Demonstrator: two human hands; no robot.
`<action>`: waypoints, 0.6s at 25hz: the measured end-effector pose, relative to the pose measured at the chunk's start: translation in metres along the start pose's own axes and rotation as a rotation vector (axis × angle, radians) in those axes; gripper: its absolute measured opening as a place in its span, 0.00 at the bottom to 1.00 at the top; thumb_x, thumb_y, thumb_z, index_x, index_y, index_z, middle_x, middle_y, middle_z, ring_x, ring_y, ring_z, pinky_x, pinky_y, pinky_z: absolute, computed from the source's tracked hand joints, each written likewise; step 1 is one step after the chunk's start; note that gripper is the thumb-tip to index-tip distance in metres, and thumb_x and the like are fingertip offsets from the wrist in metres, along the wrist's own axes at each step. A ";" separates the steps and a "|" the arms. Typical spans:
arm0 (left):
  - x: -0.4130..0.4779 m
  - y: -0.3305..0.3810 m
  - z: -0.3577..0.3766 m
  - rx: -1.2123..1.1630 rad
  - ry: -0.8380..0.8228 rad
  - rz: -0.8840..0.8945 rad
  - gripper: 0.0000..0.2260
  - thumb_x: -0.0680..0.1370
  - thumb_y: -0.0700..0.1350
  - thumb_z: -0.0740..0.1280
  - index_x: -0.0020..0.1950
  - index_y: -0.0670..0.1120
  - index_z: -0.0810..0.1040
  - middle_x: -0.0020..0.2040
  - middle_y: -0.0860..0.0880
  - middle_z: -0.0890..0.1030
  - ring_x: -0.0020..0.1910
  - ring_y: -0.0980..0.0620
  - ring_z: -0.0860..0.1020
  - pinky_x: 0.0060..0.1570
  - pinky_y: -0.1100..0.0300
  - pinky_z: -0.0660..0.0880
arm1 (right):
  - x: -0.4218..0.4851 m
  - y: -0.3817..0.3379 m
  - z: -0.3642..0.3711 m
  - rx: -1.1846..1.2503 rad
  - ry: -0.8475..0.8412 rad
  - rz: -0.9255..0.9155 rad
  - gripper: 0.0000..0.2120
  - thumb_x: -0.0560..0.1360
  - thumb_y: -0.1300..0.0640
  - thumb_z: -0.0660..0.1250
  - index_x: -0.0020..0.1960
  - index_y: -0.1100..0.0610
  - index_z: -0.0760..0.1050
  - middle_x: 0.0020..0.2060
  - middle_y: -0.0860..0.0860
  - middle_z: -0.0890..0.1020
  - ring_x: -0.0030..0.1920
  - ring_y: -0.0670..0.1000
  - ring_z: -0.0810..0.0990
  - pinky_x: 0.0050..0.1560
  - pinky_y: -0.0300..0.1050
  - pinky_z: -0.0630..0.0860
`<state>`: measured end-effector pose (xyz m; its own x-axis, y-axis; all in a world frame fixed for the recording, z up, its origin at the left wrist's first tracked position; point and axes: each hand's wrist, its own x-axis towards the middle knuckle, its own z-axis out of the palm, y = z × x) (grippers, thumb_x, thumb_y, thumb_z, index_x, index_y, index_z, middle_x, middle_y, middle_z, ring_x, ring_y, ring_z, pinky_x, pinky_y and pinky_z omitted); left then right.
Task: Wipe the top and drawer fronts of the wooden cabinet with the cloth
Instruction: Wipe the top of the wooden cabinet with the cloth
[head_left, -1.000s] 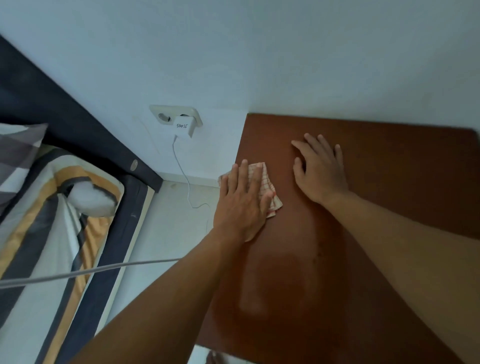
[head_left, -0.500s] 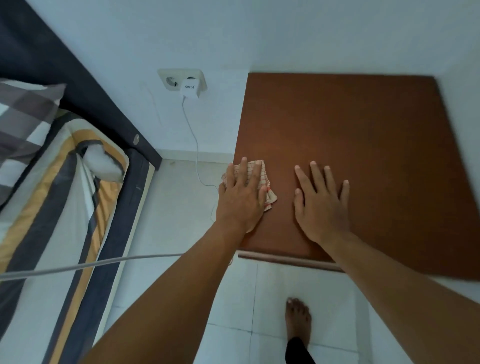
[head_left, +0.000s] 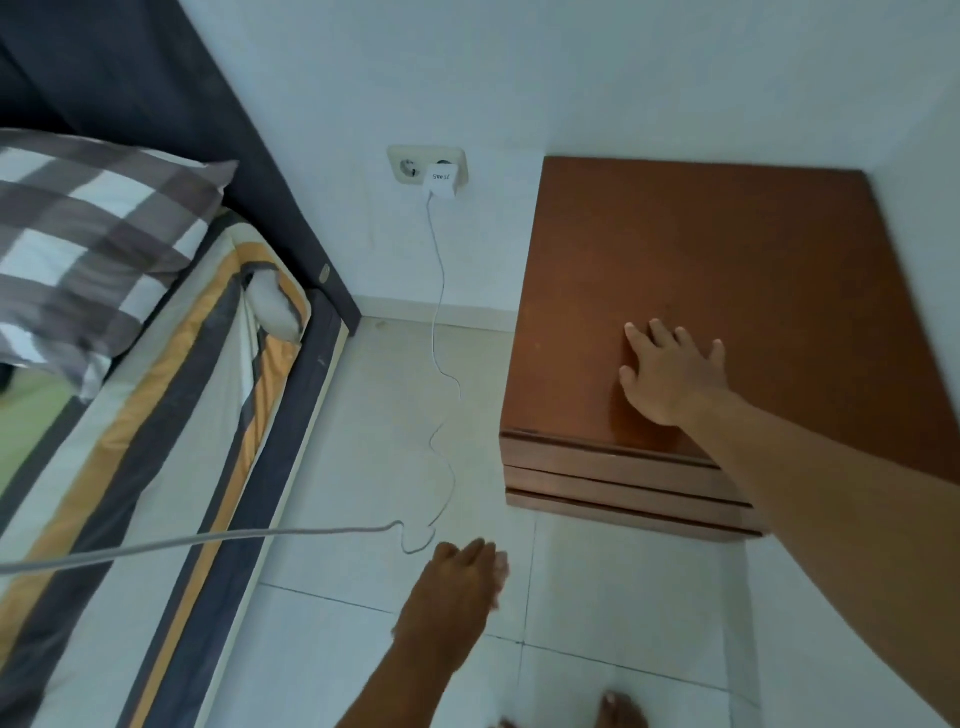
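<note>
The wooden cabinet (head_left: 727, 260) stands in the room's corner at the right, its reddish-brown top bare and its drawer fronts (head_left: 613, 480) showing below the front edge. My right hand (head_left: 670, 374) lies flat on the top near the front left corner, fingers spread. My left hand (head_left: 457, 587) hangs off the cabinet, low over the floor tiles in front of its left corner, blurred. A sliver of the pale checked cloth (head_left: 501, 566) shows at its fingertips, the rest hidden under the hand.
A bed (head_left: 156, 415) with striped sheet and checked pillow (head_left: 88, 249) fills the left. A wall socket (head_left: 426, 169) holds a white charger whose cable (head_left: 441, 322) trails over the tiled floor. My bare foot (head_left: 621, 712) is at the bottom edge.
My left hand has left the cabinet top's left edge with the cloth and dropped to floor level in front. The view has pulled back, showing the drawer fronts. My right hand stays flat on top.
</note>
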<state>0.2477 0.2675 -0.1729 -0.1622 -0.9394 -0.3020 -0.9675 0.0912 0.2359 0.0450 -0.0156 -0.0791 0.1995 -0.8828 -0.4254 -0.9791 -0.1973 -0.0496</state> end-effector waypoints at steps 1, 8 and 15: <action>-0.007 -0.002 0.002 -0.030 0.024 -0.032 0.17 0.80 0.42 0.62 0.70 0.49 0.72 0.66 0.52 0.78 0.57 0.49 0.77 0.59 0.55 0.74 | -0.007 0.003 0.003 -0.006 0.002 -0.026 0.30 0.85 0.42 0.51 0.84 0.44 0.46 0.84 0.50 0.49 0.83 0.58 0.49 0.80 0.69 0.47; 0.061 0.062 -0.111 -0.501 0.460 -0.092 0.22 0.82 0.54 0.62 0.74 0.49 0.68 0.69 0.48 0.71 0.57 0.50 0.77 0.49 0.61 0.78 | -0.090 0.037 0.023 0.575 0.247 -0.311 0.15 0.84 0.54 0.62 0.68 0.48 0.78 0.61 0.46 0.84 0.57 0.47 0.84 0.62 0.49 0.79; 0.122 0.139 -0.142 -0.561 0.499 0.102 0.30 0.72 0.50 0.77 0.66 0.46 0.63 0.63 0.47 0.67 0.57 0.52 0.71 0.46 0.67 0.76 | -0.108 0.050 -0.005 1.661 -0.278 0.073 0.16 0.84 0.48 0.61 0.62 0.56 0.80 0.52 0.54 0.87 0.50 0.54 0.87 0.49 0.51 0.83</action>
<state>0.1209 0.1186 -0.0455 -0.0096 -0.9855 0.1693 -0.6867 0.1296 0.7153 -0.0250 0.0682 -0.0313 0.3200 -0.7366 -0.5959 -0.0013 0.6286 -0.7777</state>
